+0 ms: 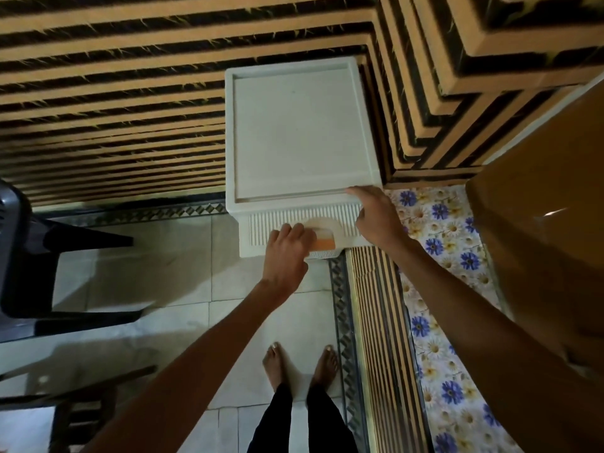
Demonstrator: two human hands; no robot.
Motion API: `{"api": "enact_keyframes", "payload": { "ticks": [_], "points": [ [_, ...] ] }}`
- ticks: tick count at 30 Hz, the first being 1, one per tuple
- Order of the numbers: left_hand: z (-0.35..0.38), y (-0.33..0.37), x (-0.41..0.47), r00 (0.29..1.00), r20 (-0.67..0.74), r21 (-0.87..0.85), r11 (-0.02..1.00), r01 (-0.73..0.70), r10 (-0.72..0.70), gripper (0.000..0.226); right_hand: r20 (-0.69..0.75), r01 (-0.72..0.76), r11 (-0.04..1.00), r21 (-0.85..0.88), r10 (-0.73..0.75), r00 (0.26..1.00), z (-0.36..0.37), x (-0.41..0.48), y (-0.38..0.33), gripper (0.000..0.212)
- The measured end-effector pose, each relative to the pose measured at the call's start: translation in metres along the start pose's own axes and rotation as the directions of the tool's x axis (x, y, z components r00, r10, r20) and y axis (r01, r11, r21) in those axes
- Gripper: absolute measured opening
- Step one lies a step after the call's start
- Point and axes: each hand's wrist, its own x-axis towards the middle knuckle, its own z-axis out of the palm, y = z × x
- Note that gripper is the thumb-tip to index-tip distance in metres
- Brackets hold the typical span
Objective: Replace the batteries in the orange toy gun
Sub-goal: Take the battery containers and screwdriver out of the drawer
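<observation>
A white plastic drawer cabinet [300, 132] stands in the corner, seen from above. Its top drawer has a ribbed front [346, 220] with an arched handle recess [330, 223]. Something orange [324, 244] shows through the recess; whether it is the toy gun I cannot tell. My left hand [287, 250] is curled against the drawer front at the left side of that handle. My right hand [376, 217] rests flat on the cabinet's front right top edge and holds nothing. No batteries are in view.
A dark plastic chair [19, 256] stands at the left on the tiled floor. A glossy brown object [539, 240] fills the right side above a floral covering [447, 250]. Striped walls close in behind and to the right. My bare feet [300, 364] stand just before the cabinet.
</observation>
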Motion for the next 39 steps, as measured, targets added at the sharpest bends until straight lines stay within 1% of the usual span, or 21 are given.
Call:
{"api": "enact_keyframes", "payload": {
  "ticks": [3,7,9,11,14,17,18,19,20,22,23,24,26,27,29,31,33,35,37,38,39],
  "points": [
    [-0.001,-0.001,0.024,0.997,-0.072,0.051,0.998,0.026,-0.022,0.043,-0.029,0.017,1.000,0.004,-0.017,0.999,0.003,0.001,0.004,0.063],
    [-0.001,-0.012,0.045,0.990,-0.127,0.068,0.995,0.074,-0.065,0.038,-0.051,0.006,0.999,0.031,-0.005,0.999,0.009,-0.001,0.008,0.058],
    [0.002,-0.015,0.047,0.985,-0.153,0.057,0.995,0.087,-0.078,0.036,-0.056,0.006,0.998,0.058,-0.003,0.998,0.011,0.000,0.008,0.056],
    [0.007,-0.016,0.044,0.973,-0.211,0.019,0.994,0.104,-0.098,0.036,-0.075,-0.015,0.992,0.123,0.024,0.997,0.011,0.001,0.007,0.051],
    [0.014,-0.022,0.032,0.952,-0.292,-0.073,0.995,0.068,-0.087,0.032,-0.196,-0.025,0.969,0.248,0.076,0.978,0.010,-0.005,-0.001,0.037],
    [0.019,-0.027,0.006,0.952,-0.291,-0.238,0.971,0.025,-0.096,0.018,-0.399,-0.005,0.971,0.238,0.103,0.911,0.020,-0.030,-0.011,0.025],
    [0.023,-0.028,-0.005,0.957,-0.271,-0.290,0.957,0.027,-0.109,0.016,-0.425,0.000,0.967,0.255,0.112,0.898,0.027,-0.041,-0.013,0.022],
    [0.029,-0.028,-0.015,0.965,-0.234,-0.335,0.941,0.036,-0.120,0.014,-0.417,-0.006,0.958,0.287,0.131,0.900,0.035,-0.052,-0.013,0.020],
    [0.037,-0.030,-0.024,0.974,-0.187,-0.376,0.925,0.051,-0.130,0.013,-0.376,-0.039,0.948,0.315,0.163,0.912,0.046,-0.061,-0.012,0.018],
    [0.062,-0.038,-0.032,0.982,-0.099,-0.461,0.882,0.099,-0.162,0.012,-0.215,-0.189,0.912,0.365,0.281,0.935,0.071,-0.070,-0.008,0.017],
    [0.075,-0.042,-0.030,0.978,-0.062,-0.513,0.847,0.139,-0.198,0.011,-0.119,-0.290,0.872,0.394,0.361,0.925,0.088,-0.069,-0.001,0.017],
    [0.085,-0.046,-0.024,0.973,-0.028,-0.559,0.810,0.176,-0.230,0.010,-0.036,-0.391,0.818,0.422,0.446,0.895,0.104,-0.067,0.005,0.021],
    [0.109,-0.055,-0.002,0.958,0.030,-0.591,0.768,0.246,-0.284,0.009,0.060,-0.511,0.717,0.474,0.553,0.831,0.135,-0.054,0.022,0.032],
    [0.117,-0.058,0.010,0.950,0.057,-0.575,0.768,0.284,-0.308,0.012,0.090,-0.543,0.680,0.492,0.581,0.809,0.148,-0.046,0.031,0.035],
    [0.138,-0.064,0.035,0.931,0.075,-0.535,0.773,0.340,-0.358,0.022,0.110,-0.570,0.650,0.502,0.606,0.788,0.180,-0.025,0.056,0.024],
    [0.158,-0.069,0.058,0.908,0.050,-0.534,0.757,0.377,-0.417,0.032,0.035,-0.539,0.669,0.511,0.611,0.791,0.202,0.000,0.066,0.020],
    [0.175,-0.073,0.077,0.868,0.039,-0.576,0.698,0.425,-0.496,0.037,-0.062,-0.507,0.724,0.468,0.599,0.798,0.210,0.017,0.066,0.026],
    [0.192,-0.082,0.092,0.813,0.083,-0.631,0.601,0.491,-0.576,0.036,-0.165,-0.490,0.817,0.304,0.552,0.818,0.219,0.030,0.071,0.030],
    [0.206,-0.093,0.103,0.779,0.144,-0.749,0.447,0.489,-0.611,0.022,-0.244,-0.465,0.867,0.177,0.497,0.833,0.229,0.041,0.076,0.029],
    [0.211,-0.096,0.106,0.766,0.178,-0.811,0.349,0.470,-0.618,0.012,-0.267,-0.450,0.880,0.148,0.474,0.839,0.231,0.045,0.076,0.029],
    [0.211,-0.096,0.107,0.759,0.212,-0.847,0.272,0.457,-0.616,0.011,-0.292,-0.430,0.892,0.138,0.451,0.843,0.234,0.051,0.077,0.029]
  ]
}}
